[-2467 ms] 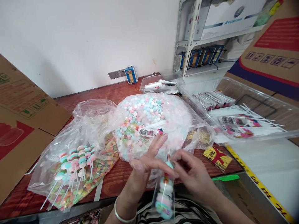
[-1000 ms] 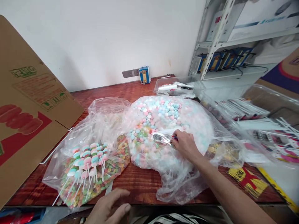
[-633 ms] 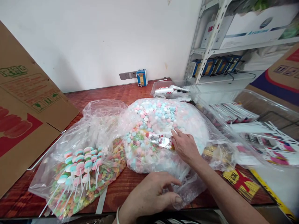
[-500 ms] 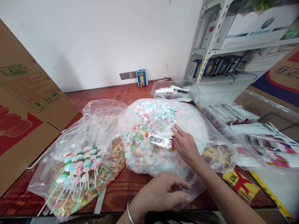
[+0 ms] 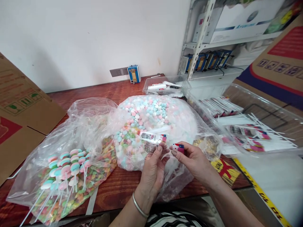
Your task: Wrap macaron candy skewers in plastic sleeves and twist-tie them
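My left hand (image 5: 153,170), with a silver bangle at its wrist, pinches a small clear printed wrapper (image 5: 151,147) between thumb and fingers. Close beside it, my right hand (image 5: 195,160) grips a red-and-blue printed end (image 5: 178,147) of a wrapper; whether it is the same piece I cannot tell. Another printed wrapper (image 5: 151,136) lies just beyond, on a large clear bag of pastel round candies (image 5: 151,110). Both hands are in front of this bag. To the left, several candy lollipops (image 5: 66,168) on white sticks rest on a bag of gummy rings (image 5: 94,183).
Clear bins at right hold stacked wrappers (image 5: 220,105) and white sticks (image 5: 255,121). A clear tray (image 5: 148,90) with pens stands at the back. Cardboard boxes flank the table (image 5: 111,197): one left (image 5: 28,107), one right (image 5: 281,66). A yellow packet (image 5: 226,171) lies near the right edge.
My right hand has drawn back from the wrapper on the candy bag and now holds a printed wrapper end. My left hand has risen and closed on a wrapper. The view has shifted right.
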Action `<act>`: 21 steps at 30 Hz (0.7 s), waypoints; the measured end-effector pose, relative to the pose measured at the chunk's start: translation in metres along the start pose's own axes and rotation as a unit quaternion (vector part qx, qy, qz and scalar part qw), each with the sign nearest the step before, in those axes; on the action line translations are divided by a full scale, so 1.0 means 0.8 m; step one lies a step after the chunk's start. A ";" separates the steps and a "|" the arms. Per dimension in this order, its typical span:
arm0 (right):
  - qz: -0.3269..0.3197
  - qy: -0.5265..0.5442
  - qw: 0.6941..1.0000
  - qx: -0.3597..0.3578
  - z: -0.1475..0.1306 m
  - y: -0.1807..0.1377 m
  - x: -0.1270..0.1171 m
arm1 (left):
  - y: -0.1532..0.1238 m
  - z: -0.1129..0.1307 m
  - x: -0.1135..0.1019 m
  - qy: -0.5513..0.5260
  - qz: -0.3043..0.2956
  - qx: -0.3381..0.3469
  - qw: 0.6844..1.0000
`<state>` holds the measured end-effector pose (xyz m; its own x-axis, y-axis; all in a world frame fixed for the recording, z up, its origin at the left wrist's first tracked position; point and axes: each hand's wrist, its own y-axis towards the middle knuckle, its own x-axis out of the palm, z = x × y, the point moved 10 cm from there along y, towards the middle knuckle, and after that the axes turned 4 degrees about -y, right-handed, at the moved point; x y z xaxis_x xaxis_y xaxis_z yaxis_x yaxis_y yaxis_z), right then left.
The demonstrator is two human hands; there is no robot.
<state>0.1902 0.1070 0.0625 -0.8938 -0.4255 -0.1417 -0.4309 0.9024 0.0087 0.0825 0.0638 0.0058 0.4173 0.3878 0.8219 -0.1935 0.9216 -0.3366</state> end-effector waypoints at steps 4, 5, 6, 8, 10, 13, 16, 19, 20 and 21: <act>0.037 0.003 0.999 0.008 0.018 -0.013 -0.004 | -0.006 0.013 -0.015 0.066 0.062 0.051 0.995; 0.047 -0.014 0.999 0.008 0.021 -0.016 -0.005 | -0.007 0.016 -0.017 0.079 0.069 0.061 0.993; 0.053 -0.033 0.998 0.010 0.022 -0.019 -0.005 | -0.008 0.018 -0.018 0.089 0.073 0.071 0.991; 0.057 -0.063 0.996 0.011 0.023 -0.023 -0.003 | -0.009 0.022 -0.021 0.101 0.079 0.090 0.988; 0.061 -0.085 0.995 0.005 0.019 -0.025 0.000 | -0.009 0.024 -0.025 0.106 0.085 0.104 0.985; 0.066 -0.105 0.992 -0.009 0.008 -0.025 0.003 | -0.008 0.022 -0.029 0.092 0.089 0.099 0.987; 0.066 -0.138 0.988 -0.024 -0.001 -0.025 0.007 | -0.006 0.011 -0.027 0.065 0.061 0.043 0.995; 0.052 -0.158 0.986 -0.024 -0.001 -0.026 0.011 | -0.008 0.008 -0.029 0.039 0.050 0.013 0.998; 0.049 -0.155 0.987 -0.018 0.001 -0.027 0.012 | -0.008 0.011 -0.033 0.026 0.061 0.019 0.998; 0.049 -0.146 0.988 -0.009 0.005 -0.028 0.012 | -0.008 0.014 -0.037 0.012 0.073 0.025 0.997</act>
<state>0.1915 0.0826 0.0572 -0.8586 -0.2956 -0.4188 -0.3487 0.9357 0.0544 0.0610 0.0460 -0.0111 0.4021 0.5180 0.7550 -0.2973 0.8538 -0.4274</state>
